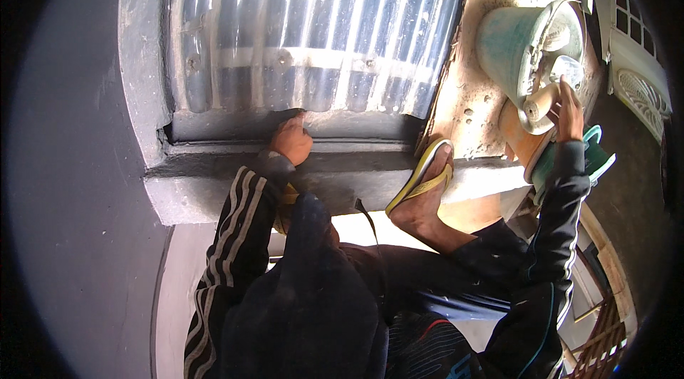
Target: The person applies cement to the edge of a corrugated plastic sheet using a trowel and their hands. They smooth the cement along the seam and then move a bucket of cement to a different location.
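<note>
My left hand (291, 139) is at the lower edge of the corrugated translucent sheet (306, 16), above the dark ledge. One finger reaches up to that edge while the others curl in; what they hold, if anything, is hidden. On the right, my right hand (568, 114) is at the mouth of a tilted-looking teal bucket (507, 40). Its fingers close around a beige, roller-shaped piece (541, 102) at the rim. Just above the fingertips, a clear plastic cup (566, 69) lies inside the bucket.
An orange bucket (519, 138) and a green container (552, 169) stand below the teal one. My foot in a yellow flip-flop (425, 179) rests on the grey ledge (342, 178). A dark wall (78, 165) runs along the left. A pale spotted board (463, 105) borders the sheet.
</note>
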`<act>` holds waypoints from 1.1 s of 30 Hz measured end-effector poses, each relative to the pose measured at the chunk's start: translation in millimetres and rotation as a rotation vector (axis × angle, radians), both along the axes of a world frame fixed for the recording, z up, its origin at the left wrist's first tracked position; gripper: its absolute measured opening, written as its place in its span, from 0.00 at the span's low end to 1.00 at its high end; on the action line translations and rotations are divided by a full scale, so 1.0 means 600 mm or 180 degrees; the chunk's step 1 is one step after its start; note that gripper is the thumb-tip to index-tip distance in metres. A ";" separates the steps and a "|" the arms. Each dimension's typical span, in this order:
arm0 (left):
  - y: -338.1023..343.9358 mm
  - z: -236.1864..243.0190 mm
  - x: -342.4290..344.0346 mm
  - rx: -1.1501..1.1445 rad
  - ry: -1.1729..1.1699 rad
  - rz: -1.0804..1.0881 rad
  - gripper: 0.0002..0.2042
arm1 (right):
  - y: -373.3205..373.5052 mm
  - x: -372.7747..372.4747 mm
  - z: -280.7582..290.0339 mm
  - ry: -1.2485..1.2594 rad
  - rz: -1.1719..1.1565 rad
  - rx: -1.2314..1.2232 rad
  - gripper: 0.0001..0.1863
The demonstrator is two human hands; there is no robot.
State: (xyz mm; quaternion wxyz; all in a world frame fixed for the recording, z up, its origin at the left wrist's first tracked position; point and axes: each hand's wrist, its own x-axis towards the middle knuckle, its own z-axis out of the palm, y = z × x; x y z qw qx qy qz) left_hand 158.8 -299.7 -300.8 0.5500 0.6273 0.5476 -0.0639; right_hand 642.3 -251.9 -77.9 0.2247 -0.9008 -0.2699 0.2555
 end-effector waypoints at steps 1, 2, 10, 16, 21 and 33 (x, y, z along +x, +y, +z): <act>-0.003 0.000 0.000 0.0066 0.0028 0.0004 0.22 | 0.007 -0.007 -0.007 0.0432 -0.0087 0.0108 0.31; -0.006 -0.001 0.000 0.0133 0.0054 0.0005 0.22 | 0.010 -0.012 -0.024 0.0267 -0.0124 0.0181 0.27; 0.007 0.007 0.007 -0.0245 0.0074 0.0165 0.20 | -0.002 -0.001 0.008 -0.0532 -0.0348 -0.0587 0.18; 0.004 0.010 0.005 -0.0123 0.0089 0.0079 0.20 | -0.062 0.024 0.123 -0.2599 0.1366 -0.0949 0.22; 0.005 0.010 0.009 -0.0189 0.0085 0.0031 0.20 | -0.070 -0.012 0.258 -0.2100 0.1693 -0.0995 0.20; 0.019 0.043 0.009 0.0252 0.0761 -0.0341 0.23 | -0.072 -0.187 0.174 0.0799 0.4125 -0.0583 0.28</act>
